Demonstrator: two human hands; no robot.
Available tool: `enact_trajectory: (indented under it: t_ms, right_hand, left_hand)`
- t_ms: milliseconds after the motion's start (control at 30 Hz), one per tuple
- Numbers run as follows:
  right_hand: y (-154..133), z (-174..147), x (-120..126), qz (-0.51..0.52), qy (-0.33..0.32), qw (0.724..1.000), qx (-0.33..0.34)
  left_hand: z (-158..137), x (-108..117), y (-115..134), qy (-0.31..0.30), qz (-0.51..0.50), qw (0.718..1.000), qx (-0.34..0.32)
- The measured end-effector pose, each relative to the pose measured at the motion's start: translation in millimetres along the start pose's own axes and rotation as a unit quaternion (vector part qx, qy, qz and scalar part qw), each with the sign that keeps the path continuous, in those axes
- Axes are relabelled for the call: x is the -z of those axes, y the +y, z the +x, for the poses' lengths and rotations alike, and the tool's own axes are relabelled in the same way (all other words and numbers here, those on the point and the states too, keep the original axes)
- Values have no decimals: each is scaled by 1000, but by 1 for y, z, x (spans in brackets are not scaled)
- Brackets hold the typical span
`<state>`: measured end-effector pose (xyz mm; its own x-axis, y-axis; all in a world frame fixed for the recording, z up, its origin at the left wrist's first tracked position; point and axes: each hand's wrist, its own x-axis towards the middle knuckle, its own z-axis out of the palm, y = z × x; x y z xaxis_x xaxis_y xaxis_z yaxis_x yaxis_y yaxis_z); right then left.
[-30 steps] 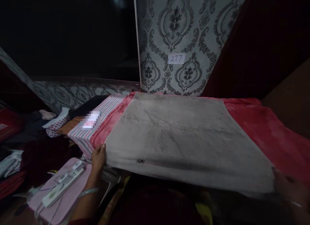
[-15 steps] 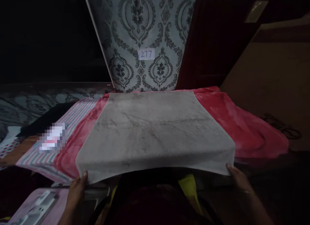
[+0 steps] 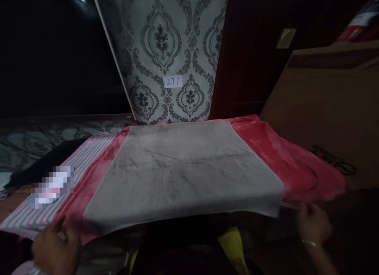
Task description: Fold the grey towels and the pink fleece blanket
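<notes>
While the left hand (image 3: 56, 247) seemingly pinches the red plush blanket (image 3: 284, 160), right hand (image 3: 314, 223) grip unclear, edge-straightening appears in hand; next requires even tension.

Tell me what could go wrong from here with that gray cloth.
The gray cloth lies over the red cloth, so a tug on the red one could drag or wrinkle it. Its front edge hangs down, so an uneven pull there might leave it crooked. The left hand is close to the striped cloth, which might get shifted too.
</notes>
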<state>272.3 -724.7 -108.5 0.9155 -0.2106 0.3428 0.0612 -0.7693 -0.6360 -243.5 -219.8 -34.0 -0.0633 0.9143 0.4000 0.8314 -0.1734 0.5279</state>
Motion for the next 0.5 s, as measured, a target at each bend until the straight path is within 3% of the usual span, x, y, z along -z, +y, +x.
enact_trajectory:
  t_ms: [67,133,200,300,400,500]
  right_hand:
    - [-51,-4,-13,50,-4,989,140]
    - [-119,-17,-34,87,-54,961,255]
    - [-190,-35,-59,76,-128,926,347]
    - [-277,-63,-93,-3,-246,876,414]
    - [-322,-80,-115,-65,-321,836,440]
    - [-330,-84,-127,-71,-346,799,487]
  left_hand:
    - [7,-16,55,19,-74,985,-153]
    - [9,-45,124,-58,-132,954,-262]
    - [6,-80,194,-161,-131,917,-341]
    - [-8,-126,277,-204,-129,886,-395]
    - [-26,-156,315,-239,-92,856,-449]
    - [-34,-174,313,-250,-78,836,-483]
